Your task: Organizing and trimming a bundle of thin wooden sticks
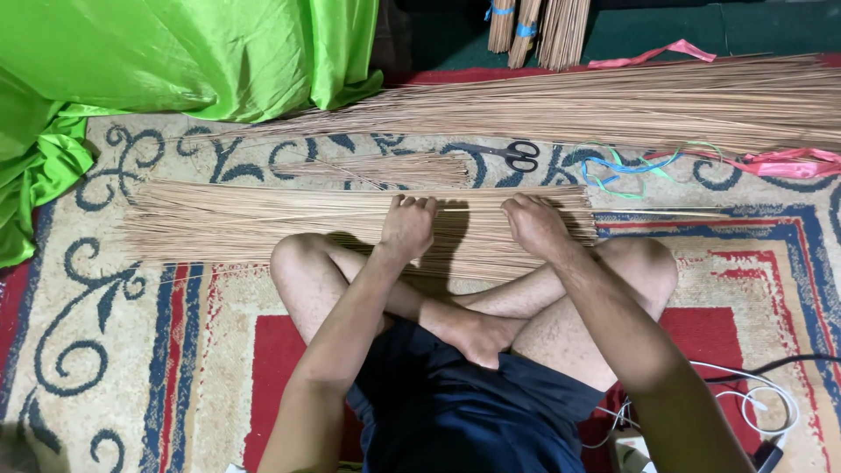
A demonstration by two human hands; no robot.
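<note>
Tan sticks [263,223], thin and straight, lie in a flat layer on the rug [105,350], running left to right just beyond the person's crossed legs. The left hand [407,226] rests palm down on the layer near its middle, fingers [412,203] curled loosely over the sticks, pressing rather than clamping any one. The right hand [533,223] lies on the same layer just to the right, its fingers bent down onto the sticks in the same way. A small gap of sticks shows between the two hands.

Left of the layer's ragged end, bare rug leaves open room. The right end stops near the right knee, with a few stray sticks reaching further right. Beyond the layer lies a smaller loose bunch [385,168], and beyond that a long, thick heap [613,101] spans the rug to the right edge. Scissors [517,156] lie between heap and layer, near the right hand, with tangled ribbon [626,168] and a pink strip [784,162] to their right. Green cloth [175,52] crowds the far left corner beyond the layer. White cable [753,403] coils on the rug by the right thigh, well clear of the sticks.
</note>
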